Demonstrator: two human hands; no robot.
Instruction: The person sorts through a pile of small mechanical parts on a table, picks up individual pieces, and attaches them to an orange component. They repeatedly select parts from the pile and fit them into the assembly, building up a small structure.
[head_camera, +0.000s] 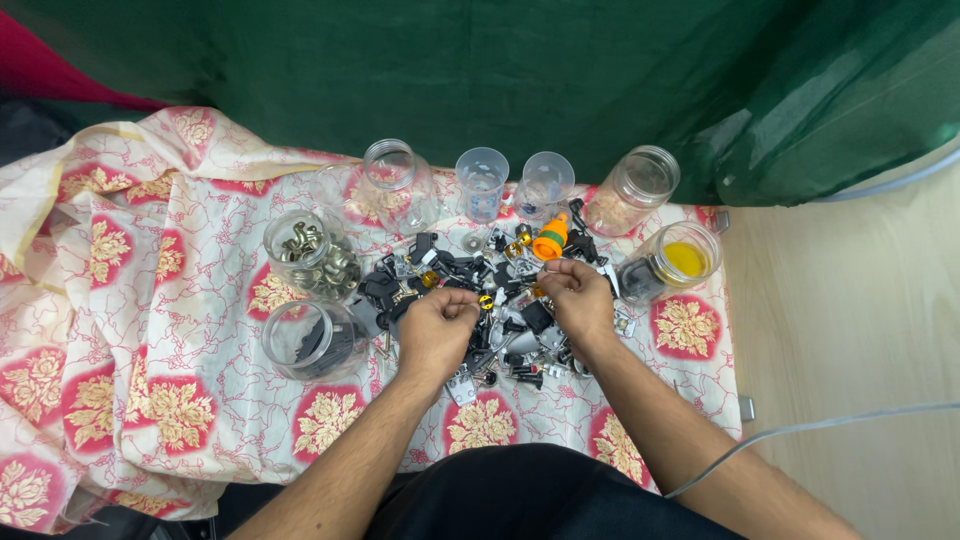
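Seven clear jars (312, 252) ring the heap of small parts (500, 310); left hand (436, 330) and right hand (578, 298) fingers pinch tiny pieces, too small to identify

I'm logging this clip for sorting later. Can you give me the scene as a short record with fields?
surface: floral cloth under everything
left hand: curled over the parts pile, fingertips in it
right hand: pinching into the same pile; what it holds is too small to tell
jars: one with metal pieces, one with black parts, one with a yellow item, three clear jars or cups behind
stand-out item: orange cone-shaped part
backdrop: green fabric
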